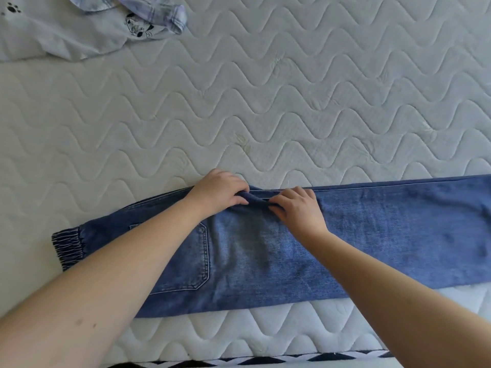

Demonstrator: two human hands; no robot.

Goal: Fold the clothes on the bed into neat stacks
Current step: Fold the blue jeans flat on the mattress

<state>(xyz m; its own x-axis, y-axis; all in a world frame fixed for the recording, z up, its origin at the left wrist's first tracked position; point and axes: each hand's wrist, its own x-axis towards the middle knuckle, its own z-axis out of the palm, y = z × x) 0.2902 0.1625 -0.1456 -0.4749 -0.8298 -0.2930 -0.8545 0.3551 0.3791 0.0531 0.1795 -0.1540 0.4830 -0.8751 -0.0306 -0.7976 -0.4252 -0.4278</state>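
Observation:
A pair of blue jeans [372, 235] lies flat across the near part of the quilted white mattress [265, 102], folded lengthwise. Its elastic waistband [67, 247] points left and a back pocket [186, 256] faces up; the legs run off the right edge. My left hand [218, 191] and my right hand [297, 208] meet at the far edge of the jeans, by the crotch. Both pinch a small raised fold of denim [256, 200] between fingers and thumb.
A heap of pale clothes [66, 27] lies at the far left: a light garment with black paw and dog prints and a faint plaid shirt [159, 14]. A black-and-white patterned band [292, 358] runs along the mattress's near edge.

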